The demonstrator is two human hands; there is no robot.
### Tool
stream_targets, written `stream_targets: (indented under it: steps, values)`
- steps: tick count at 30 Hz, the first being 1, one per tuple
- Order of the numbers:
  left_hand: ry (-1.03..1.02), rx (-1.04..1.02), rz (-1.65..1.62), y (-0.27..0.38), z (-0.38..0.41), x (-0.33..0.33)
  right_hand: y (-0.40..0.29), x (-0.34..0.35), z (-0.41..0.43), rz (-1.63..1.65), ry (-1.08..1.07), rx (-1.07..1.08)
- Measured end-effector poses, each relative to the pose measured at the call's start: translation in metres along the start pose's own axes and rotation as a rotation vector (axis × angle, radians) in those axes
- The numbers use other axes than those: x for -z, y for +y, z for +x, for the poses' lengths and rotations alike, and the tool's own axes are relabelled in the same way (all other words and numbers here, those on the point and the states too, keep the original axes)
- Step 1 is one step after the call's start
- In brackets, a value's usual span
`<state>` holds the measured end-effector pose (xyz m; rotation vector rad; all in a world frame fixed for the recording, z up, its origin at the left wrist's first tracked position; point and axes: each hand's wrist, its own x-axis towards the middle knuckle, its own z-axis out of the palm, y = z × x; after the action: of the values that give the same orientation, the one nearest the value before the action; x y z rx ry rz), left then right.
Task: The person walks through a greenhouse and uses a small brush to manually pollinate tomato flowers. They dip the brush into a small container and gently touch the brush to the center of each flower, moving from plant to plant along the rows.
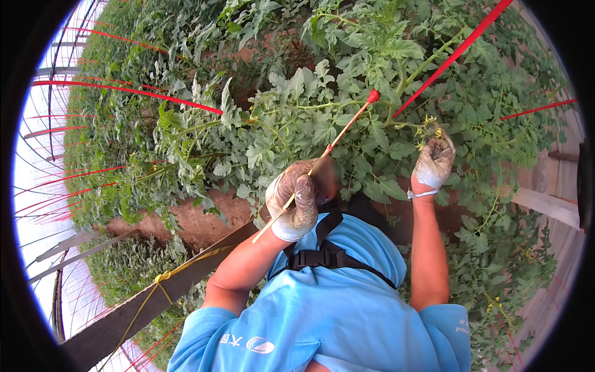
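My left hand, in a soiled white glove, is shut on a thin wooden stick that slants up to the right. The stick has a red wrapped tip and a red band partway down. The tip is above tomato leaves, near a green stem. To the right, my right hand, in a similar soiled glove, has its curled fingers at a cluster of yellow tomato flowers and seems to pinch it. The flower cluster grows from a tomato plant. A blurred patch hides what lies just beside my left hand.
A red string rises past the plant, and more red strings cross the rows at left. A dark beam with yellow cord runs at lower left. Bare soil shows under the leaves. A pale post is at right.
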<state>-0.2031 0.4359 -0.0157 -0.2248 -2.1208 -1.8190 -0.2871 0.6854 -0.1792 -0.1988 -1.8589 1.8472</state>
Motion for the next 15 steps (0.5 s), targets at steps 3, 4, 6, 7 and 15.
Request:
stream_targets:
  steps: [3,4,6,7,15]
  values:
    - [-0.020,-0.003,-0.043,-0.002,0.002,0.004,-0.001,0.005,0.003,-0.076,-0.004,-0.133]
    - [-0.012,-0.007,-0.040,-0.003,0.002,0.004,-0.001,0.002,0.001,-0.128,-0.050,-0.062]
    - [0.017,-0.009,-0.014,-0.008,-0.001,0.007,-0.014,0.000,0.001,-0.134,-0.120,-0.023]
    - [0.035,-0.010,0.004,-0.008,-0.002,0.008,-0.023,-0.002,0.003,-0.135,-0.156,-0.004]
    - [0.060,-0.011,0.042,0.000,0.005,0.017,-0.062,-0.052,0.031,-0.550,-0.293,0.035]
